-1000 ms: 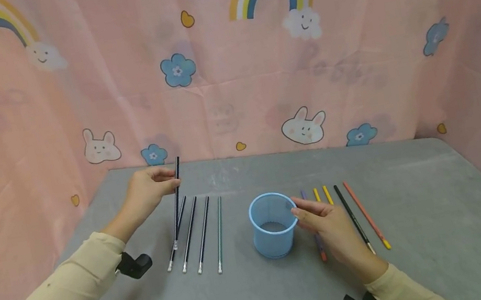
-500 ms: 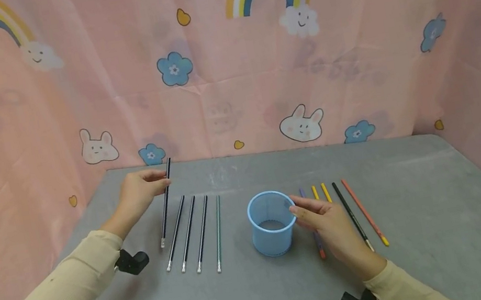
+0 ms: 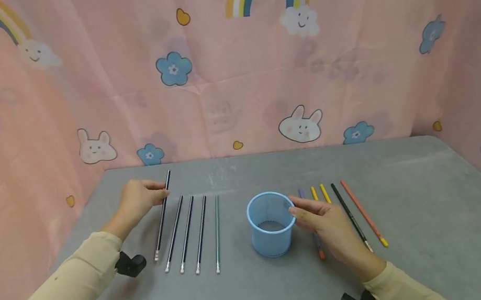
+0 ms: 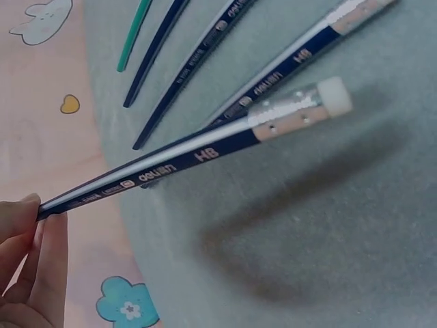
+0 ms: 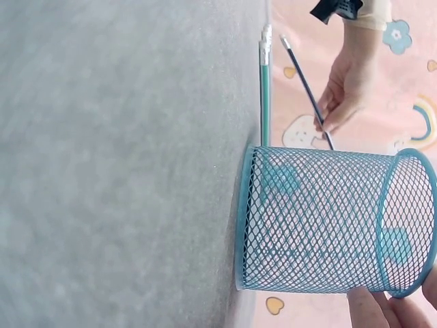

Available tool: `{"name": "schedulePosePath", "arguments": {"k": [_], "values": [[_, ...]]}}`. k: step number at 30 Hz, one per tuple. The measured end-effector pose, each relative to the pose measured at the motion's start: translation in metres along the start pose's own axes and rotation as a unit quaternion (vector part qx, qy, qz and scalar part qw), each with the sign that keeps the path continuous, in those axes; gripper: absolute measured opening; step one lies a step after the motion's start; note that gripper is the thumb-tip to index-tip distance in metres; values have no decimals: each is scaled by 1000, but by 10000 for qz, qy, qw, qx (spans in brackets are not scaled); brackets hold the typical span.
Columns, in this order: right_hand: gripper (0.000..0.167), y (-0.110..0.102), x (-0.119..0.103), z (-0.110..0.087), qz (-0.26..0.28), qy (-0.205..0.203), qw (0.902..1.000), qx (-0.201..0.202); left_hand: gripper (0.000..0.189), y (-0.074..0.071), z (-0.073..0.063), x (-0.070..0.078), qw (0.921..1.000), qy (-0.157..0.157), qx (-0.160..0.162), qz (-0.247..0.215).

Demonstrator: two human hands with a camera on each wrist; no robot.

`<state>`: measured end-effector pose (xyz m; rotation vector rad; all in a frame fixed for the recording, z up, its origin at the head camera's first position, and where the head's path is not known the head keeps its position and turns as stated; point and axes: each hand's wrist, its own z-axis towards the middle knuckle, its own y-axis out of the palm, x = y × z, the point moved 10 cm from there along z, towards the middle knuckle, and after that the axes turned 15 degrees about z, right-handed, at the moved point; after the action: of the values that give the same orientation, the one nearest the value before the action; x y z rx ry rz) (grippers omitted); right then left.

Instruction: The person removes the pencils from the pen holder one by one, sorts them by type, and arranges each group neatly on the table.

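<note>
My left hand (image 3: 136, 202) pinches a dark blue pencil (image 3: 162, 219) near its far end, at the left of a row of pencils. In the left wrist view the held pencil (image 4: 184, 154) slants with its white eraser end away from the fingers, its shadow apart from it on the table. Three more dark blue pencils (image 3: 186, 236) and one green pencil (image 3: 217, 233) lie alongside. With fingers and thumb at the rim, my right hand (image 3: 335, 229) holds a light blue mesh pencil cup (image 3: 272, 243), which stands upright with nothing in it.
Right of the cup, partly behind the right hand, lie a purple pencil (image 3: 320, 251), two yellow pencils (image 3: 324, 192), a black pencil (image 3: 349, 214) and an orange-red pencil (image 3: 362, 209). The grey table (image 3: 265, 299) meets a pink patterned cloth (image 3: 231, 93) at the back.
The left hand has carried its pencil leftward from over the row and lowered it toward the table, left of the other dark pencils. The right hand and cup stay in place.
</note>
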<state>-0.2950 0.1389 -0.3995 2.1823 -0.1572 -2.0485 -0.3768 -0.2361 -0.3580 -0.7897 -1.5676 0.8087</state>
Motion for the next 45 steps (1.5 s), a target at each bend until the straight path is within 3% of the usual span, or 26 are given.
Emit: {"name": "schedulePosePath", "arguments": {"k": [12,20,32,39,45], "values": [[42,-1,4,1,61,150,9999,37,30,7,9,-18,9994,-133,-173,262],[41,-2,2,1,-43,118,9999,67,29,21,14,-30,9977,-291,-452,406],[41,0,-1,-2,-7,72,10000,11,28,33,16,-37,9981,-404,-385,279],[40,1,0,-3,-19,96,9999,41,27,35,14,-40,9978,-419,-199,474],[40,0,1,-5,-38,143,9998,128,19,33,10,-30,9963,-215,-32,833]]}}
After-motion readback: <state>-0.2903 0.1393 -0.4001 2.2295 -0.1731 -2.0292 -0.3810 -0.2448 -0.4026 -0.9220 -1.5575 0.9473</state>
